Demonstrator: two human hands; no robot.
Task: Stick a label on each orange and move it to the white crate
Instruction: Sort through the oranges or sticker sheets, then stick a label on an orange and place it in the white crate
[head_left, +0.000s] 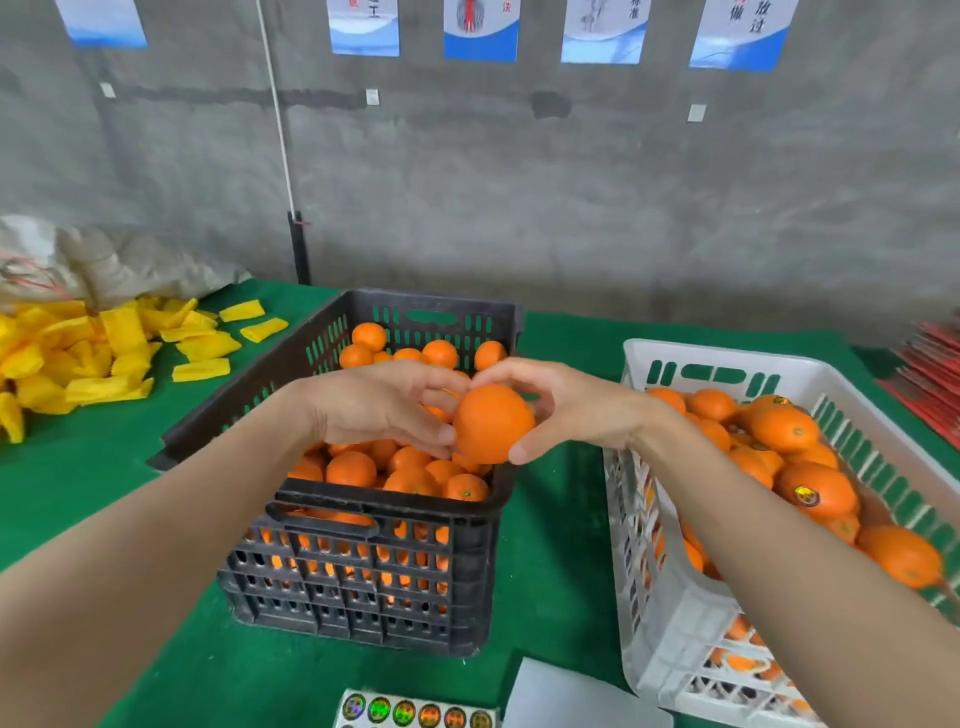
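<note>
Head view — both hands, left hand (384, 405) and right hand (561, 410), clasp one orange (492, 423) above the black crate (363, 514) — likely for labelling.

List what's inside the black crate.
Oranges fill the black crate; more show through its side slots. The left hand, right hand and held orange cover its middle.

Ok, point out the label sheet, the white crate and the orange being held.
label sheet (415, 713), head view, on its row of round stickers.
white crate (753, 353), head view, on its far rim.
orange (491, 423), head view, middle of its near side.
</note>
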